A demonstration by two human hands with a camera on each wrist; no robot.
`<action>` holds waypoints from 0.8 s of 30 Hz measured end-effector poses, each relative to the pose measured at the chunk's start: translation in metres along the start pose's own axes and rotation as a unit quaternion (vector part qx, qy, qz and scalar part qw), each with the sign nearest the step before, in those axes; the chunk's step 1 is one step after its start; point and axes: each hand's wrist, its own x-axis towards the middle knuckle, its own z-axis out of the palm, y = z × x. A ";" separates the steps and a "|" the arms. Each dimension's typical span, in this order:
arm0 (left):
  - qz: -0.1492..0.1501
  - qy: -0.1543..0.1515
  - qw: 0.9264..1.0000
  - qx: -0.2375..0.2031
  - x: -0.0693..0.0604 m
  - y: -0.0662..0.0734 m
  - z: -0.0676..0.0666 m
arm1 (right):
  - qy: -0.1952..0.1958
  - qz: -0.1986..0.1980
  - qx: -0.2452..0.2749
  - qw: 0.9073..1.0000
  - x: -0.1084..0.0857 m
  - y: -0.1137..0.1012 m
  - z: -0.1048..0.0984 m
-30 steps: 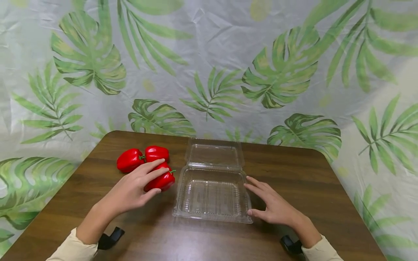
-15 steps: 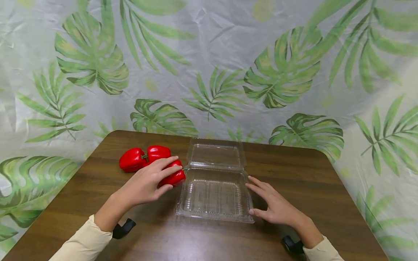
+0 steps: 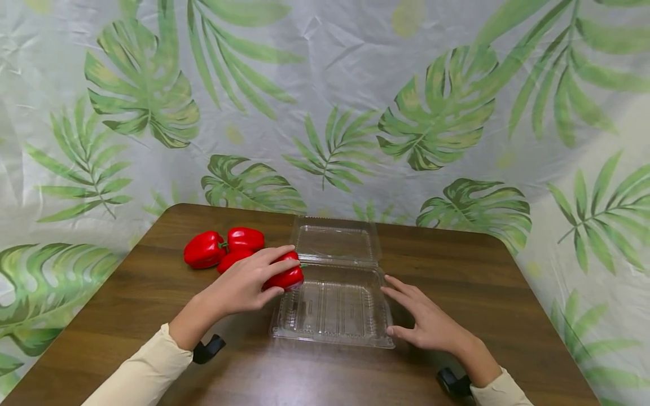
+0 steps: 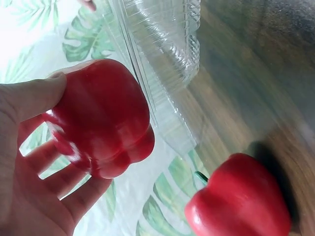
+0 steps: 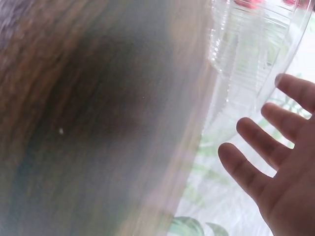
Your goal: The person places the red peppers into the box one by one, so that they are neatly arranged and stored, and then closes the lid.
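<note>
My left hand (image 3: pixel 246 285) grips a red bell pepper (image 3: pixel 290 273) with a green stem, held raised at the left rim of a clear plastic clamshell box (image 3: pixel 330 332). In the left wrist view, thumb and fingers wrap this bell pepper (image 4: pixel 103 118) from opposite sides, and it stands apart from the table. The box lies open on the table, its lid (image 3: pixel 335 241) folded back flat. At the right rim is my right hand (image 3: pixel 429 318), fingers fairly straight and spread, the fingertips at or touching the box edge. The right wrist view shows this hand (image 5: pixel 290 162) holding nothing.
More red bell peppers sit on the wooden table (image 3: pixel 447 270) left of the box: one at the left (image 3: pixel 203 250), one behind (image 3: pixel 246 238), and one partly hidden (image 3: pixel 235 259) by my left hand. A leaf-patterned cloth (image 3: pixel 345 84) hangs behind the table.
My left hand has moved right with its bell pepper, from beside the other peppers to the left rim of the box. The right hand stays where it was.
</note>
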 end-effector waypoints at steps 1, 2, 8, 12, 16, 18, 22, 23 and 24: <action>0.002 -0.003 1.000 -0.001 0.002 0.000 0.001 | -0.001 -0.001 0.000 1.000 0.000 0.000 0.000; 0.004 -0.006 1.000 -0.002 0.004 0.000 0.001 | -0.001 -0.001 0.001 1.000 0.000 0.000 0.000; 0.037 -0.024 0.999 -0.007 0.019 0.002 0.007 | 0.000 -0.002 0.001 1.000 0.000 0.001 0.000; 0.051 -0.051 0.997 -0.013 0.030 0.004 0.011 | -0.002 -0.002 0.005 1.000 0.000 0.002 0.002; 0.052 -0.075 0.996 -0.012 0.039 0.004 0.017 | 0.004 -0.005 0.002 1.000 -0.001 0.003 0.002; 0.051 -0.084 0.995 -0.009 0.042 0.005 0.021 | 0.007 -0.008 -0.001 1.000 -0.001 0.004 0.002; 0.057 -0.095 0.994 0.002 0.047 0.006 0.029 | 0.006 -0.009 -0.002 1.000 -0.001 0.003 0.002; 0.059 -0.097 0.994 0.003 0.048 0.007 0.031 | 0.005 -0.008 -0.001 1.000 -0.001 0.003 0.002; 0.061 -0.098 0.993 0.004 0.048 0.007 0.033 | 0.003 -0.007 0.002 1.000 -0.001 0.003 0.002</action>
